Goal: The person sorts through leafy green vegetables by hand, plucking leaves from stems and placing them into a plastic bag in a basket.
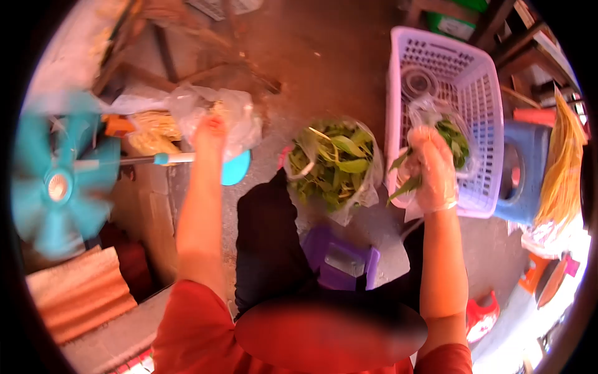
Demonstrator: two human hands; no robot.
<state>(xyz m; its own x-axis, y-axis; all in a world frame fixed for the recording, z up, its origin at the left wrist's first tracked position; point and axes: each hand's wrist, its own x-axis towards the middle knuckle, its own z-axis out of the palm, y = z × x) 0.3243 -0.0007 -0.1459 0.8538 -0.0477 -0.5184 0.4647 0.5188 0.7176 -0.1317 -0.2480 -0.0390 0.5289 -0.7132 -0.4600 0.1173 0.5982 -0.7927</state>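
Note:
My left hand (212,129) is closed at a clear plastic bag (240,128) on the left, and its fingertips are blurred, so what they hold cannot be made out. My right hand (431,168), in a clear plastic glove, has its fingers wrapped round green leaves (408,187) over the near left edge of a purple basket (492,143). Another clear bag with green leaves (453,140) lies in the basket beside that hand. Between my hands, an open plastic bag full of leafy stems (339,165) stands on the floor.
A teal fan (57,187) is at the far left, near yellowish bundles (156,131). A purple stool (330,249) sits between my legs. A blue stool (526,168) stands right of the basket, beside long dry leaves (560,168). Wooden legs (165,53) stand at the upper left.

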